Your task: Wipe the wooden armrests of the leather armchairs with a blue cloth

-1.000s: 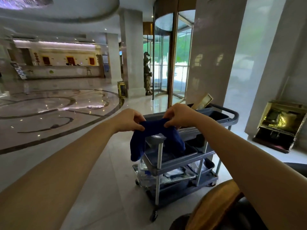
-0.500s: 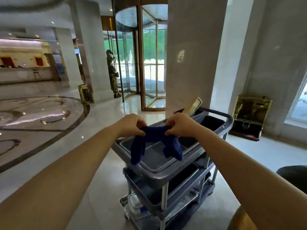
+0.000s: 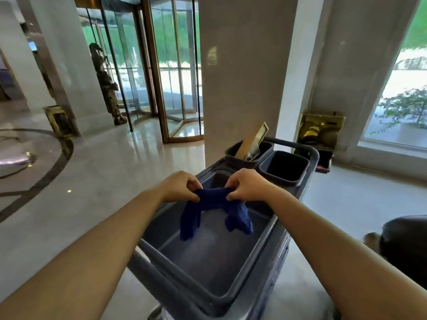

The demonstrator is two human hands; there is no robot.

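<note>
A hotel lobby, seen over my outstretched arms. At far left a polished marble floor (image 3: 111, 172) with dark inlaid curves runs wide and bare up to the cart; a brass bin (image 3: 60, 121) stands at the foot of a white pillar, and a dark statue (image 3: 107, 85) stands beside the revolving glass door (image 3: 166, 72). My left hand (image 3: 179, 187) pinches one bunched end of the blue cloth (image 3: 215, 210), fingers curled tight round it. The cloth is soft and nubby, stretched between both grips, its two loose tails hanging above the grey plastic tray of the cart (image 3: 261, 269), not touching the tray floor as far as I can tell. My right hand (image 3: 248, 185) pinches the other end the same way. Beyond it, two dark square tubs (image 3: 285, 179) sit at the cart's far edge, one holding a flat wooden-backed tool (image 3: 250, 142). A broad stone column (image 3: 245, 77) rises just behind. At right, a gold box (image 3: 320, 128) rests against the wall under a tall window (image 3: 402, 93); a dark leather armchair (image 3: 406, 245) shows at the frame's edge.
</note>
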